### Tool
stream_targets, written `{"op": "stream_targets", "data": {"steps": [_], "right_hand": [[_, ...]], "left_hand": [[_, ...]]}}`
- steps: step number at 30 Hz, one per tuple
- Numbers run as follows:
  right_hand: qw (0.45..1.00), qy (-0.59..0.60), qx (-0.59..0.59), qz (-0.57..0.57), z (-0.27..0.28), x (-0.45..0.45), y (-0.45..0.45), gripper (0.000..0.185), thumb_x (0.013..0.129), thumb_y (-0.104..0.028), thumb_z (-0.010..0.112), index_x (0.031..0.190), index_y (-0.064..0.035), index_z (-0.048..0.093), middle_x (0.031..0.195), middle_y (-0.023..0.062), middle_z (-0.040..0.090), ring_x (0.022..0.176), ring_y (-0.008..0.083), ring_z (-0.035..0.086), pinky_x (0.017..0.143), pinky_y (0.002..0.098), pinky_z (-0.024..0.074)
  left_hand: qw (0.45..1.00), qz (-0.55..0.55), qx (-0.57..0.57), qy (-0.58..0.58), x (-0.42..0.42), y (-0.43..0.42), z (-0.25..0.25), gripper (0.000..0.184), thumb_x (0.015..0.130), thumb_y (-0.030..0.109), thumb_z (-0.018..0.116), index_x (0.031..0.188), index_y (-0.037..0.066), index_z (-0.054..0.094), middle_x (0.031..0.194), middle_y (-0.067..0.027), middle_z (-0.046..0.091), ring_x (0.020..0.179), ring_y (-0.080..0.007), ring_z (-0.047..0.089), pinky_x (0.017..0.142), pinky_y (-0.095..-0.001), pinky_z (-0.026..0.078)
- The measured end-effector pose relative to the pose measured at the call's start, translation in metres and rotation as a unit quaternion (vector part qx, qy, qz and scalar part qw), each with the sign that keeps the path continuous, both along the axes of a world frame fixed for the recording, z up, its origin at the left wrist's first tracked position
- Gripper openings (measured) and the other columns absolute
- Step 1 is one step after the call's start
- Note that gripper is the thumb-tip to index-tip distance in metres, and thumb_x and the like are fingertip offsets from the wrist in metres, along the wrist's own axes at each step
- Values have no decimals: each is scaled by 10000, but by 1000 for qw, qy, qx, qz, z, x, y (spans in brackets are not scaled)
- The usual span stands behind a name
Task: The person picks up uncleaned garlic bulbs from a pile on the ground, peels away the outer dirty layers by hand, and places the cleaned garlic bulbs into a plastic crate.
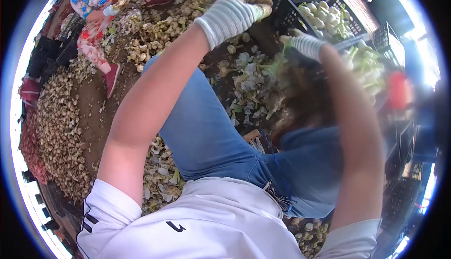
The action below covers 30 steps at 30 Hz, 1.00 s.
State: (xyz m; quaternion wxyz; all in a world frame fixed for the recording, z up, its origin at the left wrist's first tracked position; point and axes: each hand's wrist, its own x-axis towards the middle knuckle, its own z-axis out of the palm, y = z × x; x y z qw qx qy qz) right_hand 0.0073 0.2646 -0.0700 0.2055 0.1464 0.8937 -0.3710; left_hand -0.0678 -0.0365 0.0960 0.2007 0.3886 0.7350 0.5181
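Observation:
My left hand (235, 16), in a white knitted glove with soiled fingertips, reaches to the corner of a black plastic crate (287, 15). Its fingers are bent and close to the thumb; what lies between them, if anything, is hidden. My right hand (306, 45), gloved alike, is in front of the same crate, its fingers smeared by motion. Blurred green stalks (278, 64) hang just below it. Inside the crate are pale garlic bulbs (326, 18). Papery peelings and leaves (251, 82) cover the ground below both hands.
More garlic bulbs (369, 66) fill a crate at the right, near a blurred red object (399, 90). A large garlic heap (58, 132) spreads at the left. Another person's gloved hand (115, 9) and red shoe (112, 79) show at upper left.

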Motion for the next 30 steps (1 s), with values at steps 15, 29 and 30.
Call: {"op": "stream_targets", "data": {"steps": [15,29,30], "right_hand": [[991,-53,116,-37,-132,-22,-78,834,823,-507,626,1502,-154,294,1502,179,354,1386,352,340,1142,440,279],[990,-75,79,-95,-202,2,-90,915,799,-511,639,1531,-164,212,1554,174,252,1439,341,225,1172,457,218],[988,-91,89,-90,-200,-2,-90,916,800,-515,638,1531,-168,210,1557,169,248,1441,338,222,1172,456,217]], "left_hand": [[941,91,-316,80,-54,-12,-113,351,868,260,658,1186,111,657,1113,-147,681,1051,-284,640,960,-360,488],[788,-12,-615,-18,-55,-5,-321,750,822,157,667,1485,210,319,1550,-109,262,1329,-344,419,1080,-432,405],[791,-15,-612,-5,-56,-5,-327,749,822,155,665,1484,209,320,1545,-115,268,1324,-347,423,1075,-435,409]]}}
